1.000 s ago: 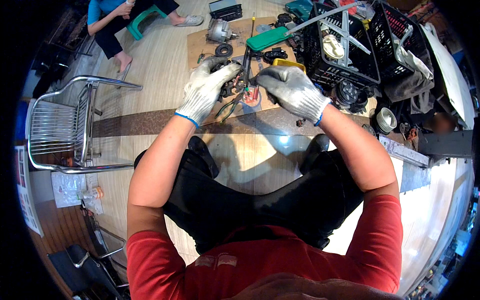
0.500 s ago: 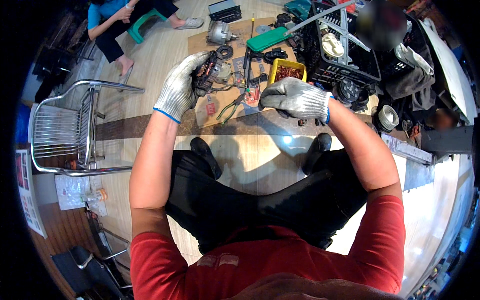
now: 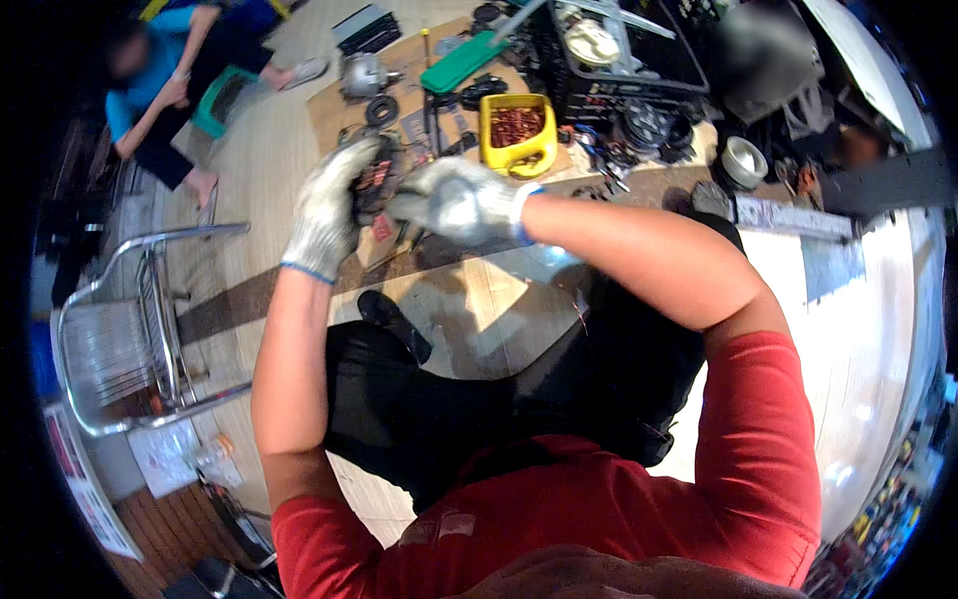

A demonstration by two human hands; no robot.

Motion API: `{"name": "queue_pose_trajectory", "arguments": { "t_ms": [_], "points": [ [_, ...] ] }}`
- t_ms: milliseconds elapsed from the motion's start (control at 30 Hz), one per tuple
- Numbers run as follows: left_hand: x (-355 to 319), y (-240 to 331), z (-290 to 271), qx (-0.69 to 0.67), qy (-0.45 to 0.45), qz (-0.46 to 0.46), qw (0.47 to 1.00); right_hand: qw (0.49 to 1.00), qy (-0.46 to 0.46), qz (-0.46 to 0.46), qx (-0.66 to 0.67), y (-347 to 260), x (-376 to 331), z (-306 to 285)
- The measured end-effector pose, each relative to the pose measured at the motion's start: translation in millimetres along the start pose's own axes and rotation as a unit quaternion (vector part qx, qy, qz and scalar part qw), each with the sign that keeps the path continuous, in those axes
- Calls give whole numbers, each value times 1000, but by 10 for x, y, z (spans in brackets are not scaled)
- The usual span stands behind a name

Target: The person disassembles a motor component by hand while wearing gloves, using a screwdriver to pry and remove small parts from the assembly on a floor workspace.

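Gloves on, my left hand [image 3: 327, 215] and right hand [image 3: 454, 198] both clasp what looks like a dark motor part [image 3: 377, 180], fingers curled round it.

Bright, even light across the wooden floor [image 3: 299, 190], with a hot white glare washing out the boards right of the red sleeve [image 3: 758, 449]. Soft shadows pool just above the dark trousers [image 3: 449, 399]. Fisheye bend curves the metal chair [image 3: 130, 329], corners go black, and the gloved hands blur slightly.
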State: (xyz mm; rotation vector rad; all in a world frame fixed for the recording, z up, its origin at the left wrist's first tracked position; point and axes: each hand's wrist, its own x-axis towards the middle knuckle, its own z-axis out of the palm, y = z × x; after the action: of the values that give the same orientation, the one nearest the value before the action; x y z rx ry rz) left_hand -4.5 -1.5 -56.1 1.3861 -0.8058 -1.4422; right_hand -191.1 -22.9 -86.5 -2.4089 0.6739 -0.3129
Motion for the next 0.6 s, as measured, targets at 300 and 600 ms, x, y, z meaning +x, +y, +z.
{"name": "queue_pose_trajectory", "arguments": {
  "t_ms": [300,600],
  "points": [
    [40,174,-584,-90,64,32,993,993,-43,28,110,-212,-346,479],
    [77,8,-629,-77,100,15,992,964,-176,60,191,-167,-726,704]
  ]
}}
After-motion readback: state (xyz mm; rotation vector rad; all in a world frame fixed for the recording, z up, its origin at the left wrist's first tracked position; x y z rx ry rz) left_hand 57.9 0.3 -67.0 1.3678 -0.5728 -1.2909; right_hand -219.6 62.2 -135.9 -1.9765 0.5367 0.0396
